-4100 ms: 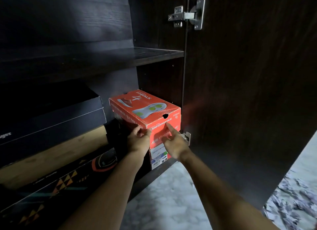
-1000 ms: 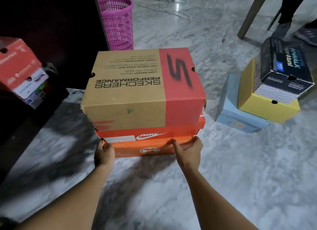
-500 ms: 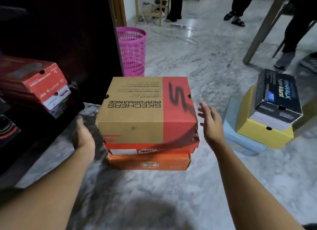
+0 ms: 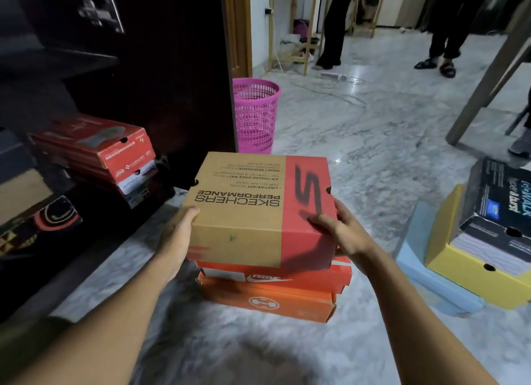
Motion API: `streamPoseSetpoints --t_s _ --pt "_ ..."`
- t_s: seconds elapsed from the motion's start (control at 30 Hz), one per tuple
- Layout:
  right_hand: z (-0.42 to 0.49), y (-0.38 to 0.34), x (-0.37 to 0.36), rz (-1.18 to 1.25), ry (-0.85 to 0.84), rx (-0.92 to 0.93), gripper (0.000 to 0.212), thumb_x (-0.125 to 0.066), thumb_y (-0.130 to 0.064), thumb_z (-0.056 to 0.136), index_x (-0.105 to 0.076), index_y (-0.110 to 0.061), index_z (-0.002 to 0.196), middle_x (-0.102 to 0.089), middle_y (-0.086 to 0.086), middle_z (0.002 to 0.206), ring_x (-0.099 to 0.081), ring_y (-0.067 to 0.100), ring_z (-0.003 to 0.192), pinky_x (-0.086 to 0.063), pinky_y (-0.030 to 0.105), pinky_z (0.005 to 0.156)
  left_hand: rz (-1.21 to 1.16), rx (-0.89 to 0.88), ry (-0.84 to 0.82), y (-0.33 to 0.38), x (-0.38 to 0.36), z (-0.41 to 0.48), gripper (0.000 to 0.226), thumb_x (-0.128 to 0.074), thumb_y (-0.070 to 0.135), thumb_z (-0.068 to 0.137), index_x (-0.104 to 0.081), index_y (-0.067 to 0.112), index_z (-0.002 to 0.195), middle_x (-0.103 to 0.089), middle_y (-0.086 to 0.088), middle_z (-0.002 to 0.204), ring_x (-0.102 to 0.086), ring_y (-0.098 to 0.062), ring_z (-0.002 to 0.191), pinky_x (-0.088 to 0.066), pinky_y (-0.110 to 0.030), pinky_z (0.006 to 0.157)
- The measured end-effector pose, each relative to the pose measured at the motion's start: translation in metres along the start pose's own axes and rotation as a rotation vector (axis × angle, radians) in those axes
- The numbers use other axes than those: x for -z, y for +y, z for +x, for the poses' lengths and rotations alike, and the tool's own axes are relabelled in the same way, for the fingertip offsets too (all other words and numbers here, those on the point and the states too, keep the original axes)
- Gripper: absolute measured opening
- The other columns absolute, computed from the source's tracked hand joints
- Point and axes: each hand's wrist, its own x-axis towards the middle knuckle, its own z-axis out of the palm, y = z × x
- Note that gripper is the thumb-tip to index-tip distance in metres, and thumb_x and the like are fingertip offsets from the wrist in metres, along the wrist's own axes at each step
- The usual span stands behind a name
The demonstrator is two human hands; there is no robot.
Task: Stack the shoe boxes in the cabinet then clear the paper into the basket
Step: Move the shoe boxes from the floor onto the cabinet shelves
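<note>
While clamping left hand [image 4: 175, 241] and right hand [image 4: 342, 235] on opposite sides of the tan-and-red box [image 4: 253, 209] atop two orange boxes [image 4: 270, 298] on the floor [image 4: 373, 143], probably starting its lift; leaving red boxes [image 4: 94, 148] at the cabinet shelf [image 4: 86, 249] front edge, plus another pile [image 4: 459, 258] and the paper-into-basket [image 4: 255, 114] step undone.

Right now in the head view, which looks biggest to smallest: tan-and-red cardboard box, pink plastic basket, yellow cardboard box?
Biggest: tan-and-red cardboard box; yellow cardboard box, partly covered; pink plastic basket, farther away, so unsure.
</note>
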Motion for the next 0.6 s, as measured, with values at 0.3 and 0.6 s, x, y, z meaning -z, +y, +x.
streamPoseSetpoints --t_s 0.3,0.6 --pt "0.041 -0.086 -0.066 -0.123 -0.246 0.12 0.036 -0.065 -0.026 0.09 -0.055 -0.044 0.12 -0.067 -0.004 0.11 -0.065 0.017 0.089 -0.054 0.043 0.081 -0.147 -0.068 0.444 0.061 0.066 -0.038 0.022 -0.063 0.047 0.08 -0.069 0.026 0.079 -0.072 -0.004 0.091 -0.068 -0.029 0.086 -0.059 -0.055 0.079" --pt "0.069 -0.155 -0.156 0.057 -0.42 0.369 0.071 -0.073 -0.062 0.064 -0.048 -0.033 0.124 -0.066 -0.002 0.111 -0.066 0.014 0.093 -0.049 0.035 0.073 -0.138 -0.26 0.742 0.169 0.137 -0.053 0.051 -0.057 0.067 0.061 -0.071 0.026 0.087 -0.07 -0.005 0.101 -0.067 -0.028 0.087 -0.06 -0.048 0.078"
